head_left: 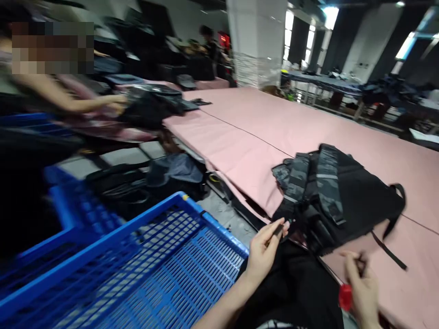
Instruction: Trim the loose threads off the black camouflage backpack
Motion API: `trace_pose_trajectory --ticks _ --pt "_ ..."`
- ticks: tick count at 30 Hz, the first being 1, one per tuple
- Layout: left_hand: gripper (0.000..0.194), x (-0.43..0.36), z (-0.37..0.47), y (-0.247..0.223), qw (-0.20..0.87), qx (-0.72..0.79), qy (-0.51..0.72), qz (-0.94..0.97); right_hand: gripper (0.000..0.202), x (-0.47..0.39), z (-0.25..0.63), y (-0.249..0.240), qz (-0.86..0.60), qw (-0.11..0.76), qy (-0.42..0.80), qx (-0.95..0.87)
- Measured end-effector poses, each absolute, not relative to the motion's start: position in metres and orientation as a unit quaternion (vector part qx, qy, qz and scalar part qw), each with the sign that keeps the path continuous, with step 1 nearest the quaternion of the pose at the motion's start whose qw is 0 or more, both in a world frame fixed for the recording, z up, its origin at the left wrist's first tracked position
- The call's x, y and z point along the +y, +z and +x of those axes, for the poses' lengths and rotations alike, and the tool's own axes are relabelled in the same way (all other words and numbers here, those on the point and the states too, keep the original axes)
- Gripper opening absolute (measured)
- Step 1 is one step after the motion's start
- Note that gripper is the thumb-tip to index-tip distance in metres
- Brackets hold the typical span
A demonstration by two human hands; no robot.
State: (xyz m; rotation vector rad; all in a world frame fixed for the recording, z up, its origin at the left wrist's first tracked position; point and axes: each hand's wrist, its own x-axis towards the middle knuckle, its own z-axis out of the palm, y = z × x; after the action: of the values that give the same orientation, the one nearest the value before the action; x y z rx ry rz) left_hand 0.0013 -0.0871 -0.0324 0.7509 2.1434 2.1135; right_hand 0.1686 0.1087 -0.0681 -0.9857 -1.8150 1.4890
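Note:
A black backpack (360,201) lies on the pink-covered table, its grey camouflage shoulder straps (327,183) facing up. At its near left side, my left hand (262,251) is closed, pinching a short black strap (278,230) between thumb and fingers. My right hand (361,283) is over the table's near edge, its fingers curled around a small dark item blurred by motion. A red piece (345,297) shows against this hand; what it belongs to cannot be made out. A thin black strap (389,250) trails from the backpack towards the right.
A blue plastic crate (219,230) stands at my left, with another blue crate (65,201) beyond it. Dark bags (147,183) lie on the floor by the pink table (240,123). Across the left side, a co-worker's hand (115,104) touches a black bag (151,105). A white pillar (259,41) rises behind.

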Motion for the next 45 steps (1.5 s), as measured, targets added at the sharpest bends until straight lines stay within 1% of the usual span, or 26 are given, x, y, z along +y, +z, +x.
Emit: trace_pose_trajectory --ticks 2,3,5,7,9,11,13,15,17,21,23,26,29,35,39,41,43,45 --pt "0.036 -0.064 0.023 -0.032 -0.013 0.698 0.616 0.365 0.043 0.076 0.162 -0.058 -0.323 0.205 0.646 -0.661" --pt "0.042 -0.056 0.031 -0.032 -0.03 0.695 0.589 0.411 0.042 0.064 0.158 -0.053 -0.308 0.188 0.672 -0.647" --pt "0.054 -0.045 0.043 -0.033 -0.049 0.688 0.55 0.471 0.04 0.053 0.151 -0.044 -0.289 0.18 0.714 -0.612" --pt "0.058 -0.042 0.051 -0.034 -0.027 0.686 0.535 0.493 0.04 0.052 0.148 -0.038 -0.288 0.182 0.746 -0.572" --pt "0.051 -0.044 0.054 -0.035 0.055 0.685 0.548 0.477 0.041 0.056 0.149 -0.037 -0.292 0.175 0.77 -0.539" --pt "0.04 -0.049 0.054 -0.035 0.189 0.675 0.581 0.413 0.04 0.061 0.151 -0.037 -0.288 0.165 0.782 -0.527" --pt "0.03 -0.052 0.052 -0.035 0.305 0.661 0.611 0.312 0.037 0.064 0.151 -0.038 -0.28 0.172 0.765 -0.553" --pt "0.024 -0.053 0.05 -0.035 0.354 0.654 0.63 0.226 0.033 0.065 0.151 -0.037 -0.272 0.19 0.726 -0.603" --pt "0.025 -0.052 0.049 -0.034 0.354 0.655 0.644 0.177 0.03 0.066 0.152 -0.036 -0.284 0.206 0.684 -0.64" --pt "0.033 -0.047 0.049 -0.035 0.336 0.648 0.676 0.104 0.036 0.066 0.163 -0.033 -0.345 0.241 0.609 -0.672" --pt "0.036 -0.044 0.049 -0.034 0.325 0.643 0.688 0.083 0.03 0.065 0.169 -0.03 -0.355 0.265 0.567 -0.694" --pt "0.036 -0.039 0.052 -0.032 0.309 0.639 0.7 0.075 0.021 0.063 0.174 -0.026 -0.319 0.284 0.511 -0.746" --pt "0.034 -0.037 0.055 -0.031 0.301 0.637 0.706 0.071 0.02 0.062 0.172 -0.025 -0.277 0.304 0.469 -0.782" --pt "0.03 -0.044 0.058 -0.037 0.303 0.648 0.69 0.11 0.011 0.062 0.169 -0.03 -0.28 0.306 0.47 -0.78" --pt "0.028 -0.043 0.061 -0.04 0.306 0.645 0.688 0.131 0.015 0.064 0.174 -0.035 -0.288 0.326 0.459 -0.775" --pt "0.027 -0.042 0.062 -0.042 0.317 0.644 0.681 0.145 0.016 0.065 0.177 -0.039 -0.274 0.314 0.45 -0.79" --pt "0.025 -0.041 0.061 -0.042 0.347 0.648 0.651 0.192 0.012 0.068 0.182 -0.044 -0.281 0.296 0.455 -0.791" --pt "0.023 -0.039 0.057 -0.042 0.34 0.663 0.607 0.275 0.012 0.071 0.188 -0.048 -0.32 0.291 0.487 -0.758"
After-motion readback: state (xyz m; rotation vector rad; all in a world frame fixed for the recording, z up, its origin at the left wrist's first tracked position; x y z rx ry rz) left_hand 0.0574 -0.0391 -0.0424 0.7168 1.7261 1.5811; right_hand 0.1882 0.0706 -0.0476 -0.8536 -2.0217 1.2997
